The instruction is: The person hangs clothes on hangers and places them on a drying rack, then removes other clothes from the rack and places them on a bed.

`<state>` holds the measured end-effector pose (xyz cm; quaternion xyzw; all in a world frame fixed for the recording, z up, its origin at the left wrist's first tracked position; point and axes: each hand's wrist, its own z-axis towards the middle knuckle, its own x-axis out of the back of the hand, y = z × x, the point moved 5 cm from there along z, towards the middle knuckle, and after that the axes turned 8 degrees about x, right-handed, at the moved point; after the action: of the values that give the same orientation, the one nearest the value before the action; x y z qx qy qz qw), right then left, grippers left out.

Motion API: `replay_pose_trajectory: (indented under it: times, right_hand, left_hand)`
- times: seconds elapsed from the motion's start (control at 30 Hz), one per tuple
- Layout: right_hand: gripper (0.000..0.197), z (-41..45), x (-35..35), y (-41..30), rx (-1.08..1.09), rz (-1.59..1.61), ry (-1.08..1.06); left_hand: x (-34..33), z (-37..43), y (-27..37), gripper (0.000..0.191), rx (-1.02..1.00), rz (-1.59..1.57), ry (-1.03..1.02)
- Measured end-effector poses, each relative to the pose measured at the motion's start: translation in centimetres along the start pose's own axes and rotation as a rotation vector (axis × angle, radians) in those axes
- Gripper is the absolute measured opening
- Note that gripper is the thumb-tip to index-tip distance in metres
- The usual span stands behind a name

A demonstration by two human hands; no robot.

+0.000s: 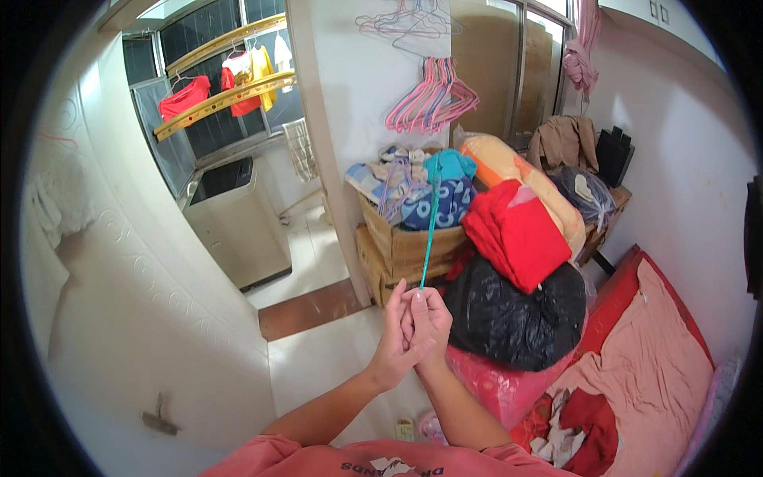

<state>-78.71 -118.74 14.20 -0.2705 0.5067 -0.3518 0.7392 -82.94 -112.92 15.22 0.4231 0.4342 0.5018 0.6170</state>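
Observation:
My right hand point(430, 325) is closed around the near end of a thin teal pole point(430, 238), with the thumb lying along it. My left hand point(393, 343) is pressed against the right from the left side, its index finger raised. Whether its hidden fingers also grip the pole cannot be seen. Away from me the pole points, overlapping in view a cardboard box point(417, 241) heaped with folded cloth. Its far tip lies in front of a teal cloth point(451, 165), and I cannot tell if they touch.
Pink hangers point(432, 98) hang on the wall above the box. Right of my hands, a red folded cloth point(518, 232) rests on a black plastic bag point(518, 316). A bed with a pink sheet point(650, 340) is at right. Left, a doorway shows a washing machine point(235, 223).

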Motion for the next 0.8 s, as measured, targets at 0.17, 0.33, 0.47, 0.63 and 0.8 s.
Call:
replay_pose_trajectory:
  times: [0.17, 0.33, 0.47, 0.63, 0.8]
  right_hand:
    - [0.020, 8.0, 0.4, 0.6, 0.068, -0.156, 0.130]
    - [0.021, 15.5, 0.3, 1.4, 0.171, -0.292, 0.188]
    - [0.023, 22.0, 0.4, 3.5, 0.259, -0.359, 0.253]
    - [0.024, 29.3, -0.8, 5.7, 0.341, -0.475, 0.367]
    - [0.024, 35.8, -2.0, 8.4, 0.402, -0.570, 0.460]
  left_hand:
    - [1.1, 8.1, -0.4, 0.090, -0.096, 0.033, -0.029]
    - [3.4, 16.1, -0.8, 0.083, -0.172, 0.094, -0.090]
    - [5.9, 22.7, -1.9, 0.078, -0.157, 0.045, -0.167]
    - [9.7, 30.5, -2.3, 0.081, -0.175, -0.015, -0.262]
    - [13.6, 37.5, -3.1, 0.084, -0.085, -0.118, -0.418]
